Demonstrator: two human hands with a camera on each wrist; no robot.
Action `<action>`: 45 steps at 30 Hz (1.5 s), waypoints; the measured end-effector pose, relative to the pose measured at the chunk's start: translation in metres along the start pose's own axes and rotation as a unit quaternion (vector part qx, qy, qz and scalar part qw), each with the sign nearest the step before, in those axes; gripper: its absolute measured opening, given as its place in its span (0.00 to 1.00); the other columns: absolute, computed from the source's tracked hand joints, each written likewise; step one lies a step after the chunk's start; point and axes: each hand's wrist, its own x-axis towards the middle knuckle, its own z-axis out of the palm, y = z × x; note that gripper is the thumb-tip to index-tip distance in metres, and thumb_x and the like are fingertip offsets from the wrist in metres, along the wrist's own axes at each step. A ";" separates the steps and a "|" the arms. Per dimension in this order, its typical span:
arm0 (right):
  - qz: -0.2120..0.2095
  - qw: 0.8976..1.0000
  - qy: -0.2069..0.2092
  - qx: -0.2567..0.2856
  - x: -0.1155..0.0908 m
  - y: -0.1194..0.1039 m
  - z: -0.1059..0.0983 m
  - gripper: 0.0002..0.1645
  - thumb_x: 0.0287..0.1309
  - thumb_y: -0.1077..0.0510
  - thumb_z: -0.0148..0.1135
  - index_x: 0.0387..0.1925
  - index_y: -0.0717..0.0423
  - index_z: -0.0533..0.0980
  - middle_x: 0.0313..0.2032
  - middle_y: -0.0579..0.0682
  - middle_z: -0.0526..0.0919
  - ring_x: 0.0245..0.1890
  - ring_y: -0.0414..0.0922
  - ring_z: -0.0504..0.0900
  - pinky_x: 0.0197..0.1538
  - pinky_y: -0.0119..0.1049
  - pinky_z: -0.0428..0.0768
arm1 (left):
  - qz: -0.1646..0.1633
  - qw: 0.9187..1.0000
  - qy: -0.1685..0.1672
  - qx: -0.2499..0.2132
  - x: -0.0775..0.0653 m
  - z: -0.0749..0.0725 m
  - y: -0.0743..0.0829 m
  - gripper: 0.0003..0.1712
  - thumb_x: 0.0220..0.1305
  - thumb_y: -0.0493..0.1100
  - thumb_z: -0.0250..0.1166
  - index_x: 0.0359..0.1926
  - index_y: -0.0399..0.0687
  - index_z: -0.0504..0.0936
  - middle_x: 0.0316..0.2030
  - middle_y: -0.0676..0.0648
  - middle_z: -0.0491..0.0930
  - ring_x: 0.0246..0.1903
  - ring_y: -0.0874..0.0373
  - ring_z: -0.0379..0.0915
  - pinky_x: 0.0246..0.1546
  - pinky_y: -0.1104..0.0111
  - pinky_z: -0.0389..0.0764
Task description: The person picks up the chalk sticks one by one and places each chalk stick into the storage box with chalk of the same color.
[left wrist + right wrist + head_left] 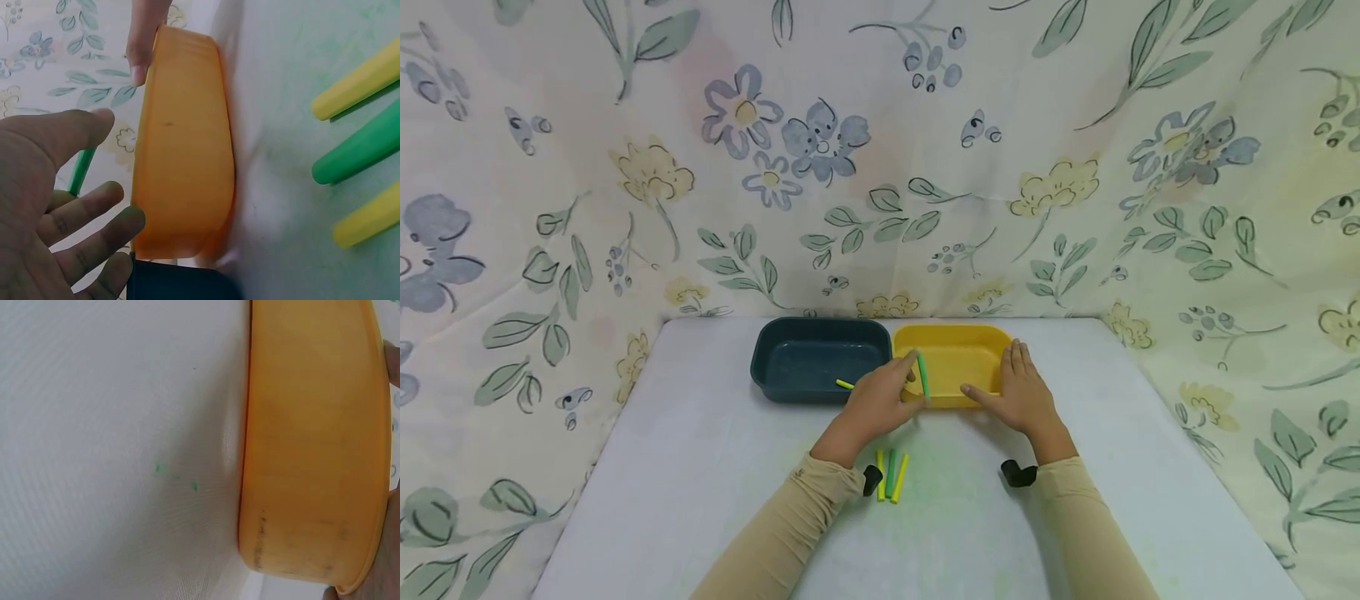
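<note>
My left hand (pixel 880 404) pinches a green chalk stick (pixel 923 377) end to end between thumb and index finger, over the left part of the yellow tray (pixel 953 335). In the left wrist view the thumb and fingers hide much of that green chalk stick (pixel 81 172). The right hand (pixel 1022 396) rests at the tray's near right corner, its fingers straight along the right side and its thumb over the near rim. Inside the dark blue tray (pixel 808 393), a yellow chalk stick (pixel 844 384) shows beside my left hand.
On the white table (pixel 700 467), two yellow chalk sticks (pixel 900 478) lie either side of a green one (pixel 891 473), near my left wrist. Both trays stand side by side at the table's back edge, before a flowered cloth (pixel 842 267). Green smudges mark the tabletop.
</note>
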 end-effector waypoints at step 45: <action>0.000 1.000 -0.001 0.001 0.001 0.001 0.001 0.79 0.62 0.13 0.49 0.82 0.74 0.38 0.84 0.70 0.35 0.85 0.67 0.36 0.84 0.63 0.47 | -0.022 0.995 -0.031 -0.087 -0.037 -0.002 0.000 0.26 0.78 0.59 0.63 0.67 0.50 0.81 0.50 0.47 0.86 0.48 0.54 0.83 0.48 0.62 0.85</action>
